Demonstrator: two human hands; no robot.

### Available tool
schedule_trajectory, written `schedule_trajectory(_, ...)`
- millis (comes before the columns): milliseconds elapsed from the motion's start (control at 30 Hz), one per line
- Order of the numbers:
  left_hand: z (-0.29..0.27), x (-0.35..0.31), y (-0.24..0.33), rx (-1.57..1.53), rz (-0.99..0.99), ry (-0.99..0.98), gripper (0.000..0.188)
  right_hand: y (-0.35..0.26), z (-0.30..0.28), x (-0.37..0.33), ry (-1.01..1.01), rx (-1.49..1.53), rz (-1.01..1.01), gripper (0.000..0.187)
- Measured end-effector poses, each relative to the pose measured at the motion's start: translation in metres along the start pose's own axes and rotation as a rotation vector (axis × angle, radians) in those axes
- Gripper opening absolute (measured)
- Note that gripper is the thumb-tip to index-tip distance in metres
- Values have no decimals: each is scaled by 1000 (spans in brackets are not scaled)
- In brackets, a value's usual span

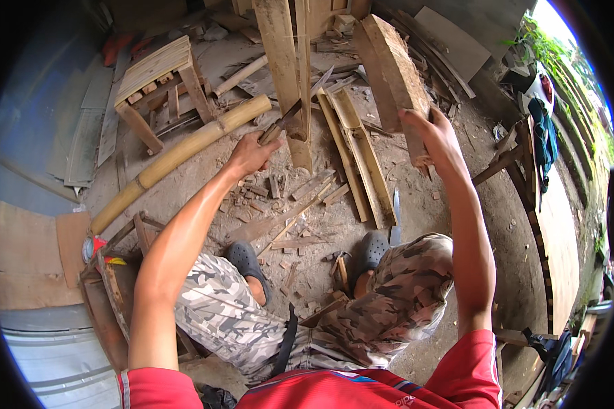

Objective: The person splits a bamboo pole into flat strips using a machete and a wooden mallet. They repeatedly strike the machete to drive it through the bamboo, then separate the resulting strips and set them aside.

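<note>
My left hand (254, 153) is closed round the handle of a large knife (273, 132). Its dark blade lies against or in the split of an upright bamboo piece (278, 51); which of the two I cannot tell. That bamboo stands on the ground ahead of me, with a narrower strip alongside it. On the right, my right hand (435, 135) grips the near end of a thick, rough wooden block (397, 71), raised and apart from the bamboo. My fingers wrap its edge, partly hidden behind the wood.
A slatted wooden stool (158, 68) stands far left, beside a long bamboo pole (177, 158). Split bamboo halves (361, 153) lie right of centre. Near my shoes are a hammer (342, 269), a saw blade (396, 218) and scattered wood offcuts (256, 198).
</note>
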State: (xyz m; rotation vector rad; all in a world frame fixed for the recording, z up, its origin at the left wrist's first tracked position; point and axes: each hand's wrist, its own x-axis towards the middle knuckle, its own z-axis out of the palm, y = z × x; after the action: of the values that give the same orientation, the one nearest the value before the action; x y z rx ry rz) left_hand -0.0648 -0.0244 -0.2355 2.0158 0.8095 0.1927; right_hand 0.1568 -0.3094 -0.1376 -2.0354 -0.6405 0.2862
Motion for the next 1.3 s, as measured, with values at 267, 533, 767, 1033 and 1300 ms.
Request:
schedule_trajectory(267,14,-57,-56,3,-36,-130,42,28,8,-77,-103,151,132,69)
schedule_trajectory(533,41,-60,-96,123,56,-158,53,54,14,-93,-116,73,101,59)
schedule_trajectory(767,41,-47,-97,251,94,-153,47,76,26,-95,-128,84,100,59)
schedule_trajectory(1033,46,-37,-80,484,-142,-96,48,49,14,-82,2,34,-109,53)
schedule_trajectory(1300,52,-34,-100,449,-213,-82,40,-48,18,-47,399,277,-475,64)
